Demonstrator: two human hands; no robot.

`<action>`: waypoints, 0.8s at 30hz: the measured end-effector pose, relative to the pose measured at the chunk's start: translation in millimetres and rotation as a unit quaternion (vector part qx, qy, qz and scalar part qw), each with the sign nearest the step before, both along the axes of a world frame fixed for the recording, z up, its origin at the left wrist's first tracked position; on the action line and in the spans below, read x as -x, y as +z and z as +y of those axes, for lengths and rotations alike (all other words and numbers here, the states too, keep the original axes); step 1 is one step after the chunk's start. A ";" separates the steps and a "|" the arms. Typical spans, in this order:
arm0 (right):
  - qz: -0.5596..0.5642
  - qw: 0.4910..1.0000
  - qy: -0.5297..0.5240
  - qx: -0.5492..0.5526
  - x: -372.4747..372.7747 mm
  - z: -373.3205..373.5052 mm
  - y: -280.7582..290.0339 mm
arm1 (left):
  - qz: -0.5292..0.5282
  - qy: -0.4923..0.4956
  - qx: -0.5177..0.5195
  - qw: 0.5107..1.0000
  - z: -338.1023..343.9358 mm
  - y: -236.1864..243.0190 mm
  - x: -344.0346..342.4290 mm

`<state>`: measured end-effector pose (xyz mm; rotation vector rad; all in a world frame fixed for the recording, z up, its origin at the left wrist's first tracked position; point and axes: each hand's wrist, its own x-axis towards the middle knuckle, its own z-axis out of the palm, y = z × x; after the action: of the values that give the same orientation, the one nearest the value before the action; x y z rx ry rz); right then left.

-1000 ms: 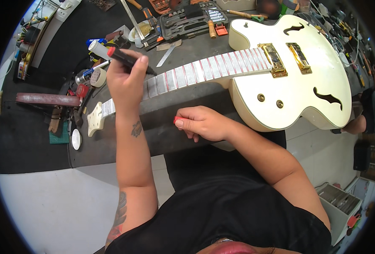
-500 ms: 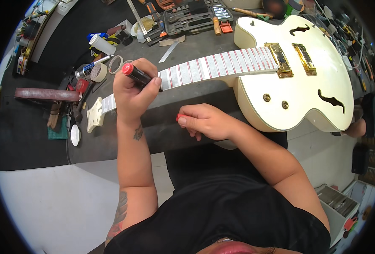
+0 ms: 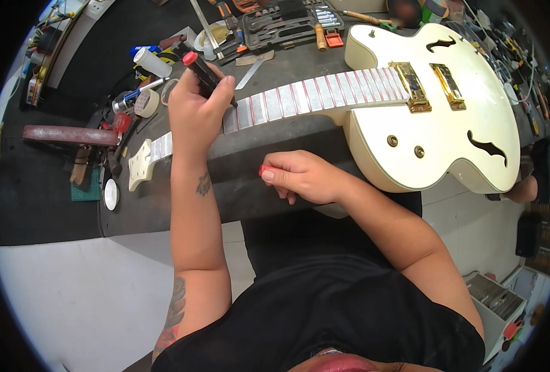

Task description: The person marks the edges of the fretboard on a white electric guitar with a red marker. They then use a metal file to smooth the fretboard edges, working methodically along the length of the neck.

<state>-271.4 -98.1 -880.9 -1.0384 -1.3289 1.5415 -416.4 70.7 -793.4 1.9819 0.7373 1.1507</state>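
Observation:
My left hand (image 3: 197, 115) grips a black marker with a red end (image 3: 200, 70), its tip down at the silvery fretboard (image 3: 297, 98) with red lines across it. The hand hides part of the neck. My right hand (image 3: 293, 177) is closed on a small red cap (image 3: 264, 170) below the neck. The cream hollow-body electric guitar (image 3: 436, 139) lies across the bench, its gold pickups (image 3: 415, 87) and two f-holes facing up, its headstock (image 3: 140, 166) at the left.
The dark bench (image 3: 64, 211) holds tool cases (image 3: 275, 37), a metal straightedge (image 3: 254, 73), tape rolls (image 3: 145, 105), a red-brown bar (image 3: 70, 134), a white dish (image 3: 110, 195) and a green mat (image 3: 85, 189). Someone's leg (image 3: 522, 191) and a drawer unit (image 3: 495, 301) are at the right.
My left hand with the marker moved slightly right along the fretboard, and the marker's red end dipped, then rose more upright. My right hand holds the cap almost unmoved.

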 end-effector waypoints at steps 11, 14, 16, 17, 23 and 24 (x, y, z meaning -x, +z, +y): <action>0.035 0.999 -0.003 0.027 0.3 1.3 -1.0 | -0.095 -0.168 0.009 0.981 9.1 -8.0 44.4; 0.041 0.999 -0.003 0.031 -0.7 2.0 -2.1 | -0.086 -0.168 -0.016 0.982 3.5 -11.2 47.1; 0.047 0.998 -0.002 0.033 0.5 2.7 -3.0 | -0.074 -0.161 -0.053 0.983 1.2 -11.4 46.3; 0.050 0.998 -0.002 0.036 0.1 2.8 -2.9 | -0.073 -0.164 -0.052 0.982 1.1 -11.0 45.7; 0.065 0.997 -0.007 0.041 -0.6 1.8 -3.1 | -0.014 -0.140 -0.042 0.989 1.3 -10.4 50.5; 0.067 0.997 -0.007 0.041 -0.3 1.5 -3.7 | -0.011 -0.120 -0.034 0.992 2.1 -10.6 48.9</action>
<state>-271.1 -96.6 -884.6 -0.9727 -1.1733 1.6372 -465.3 72.8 -804.0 2.0466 0.4381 1.0642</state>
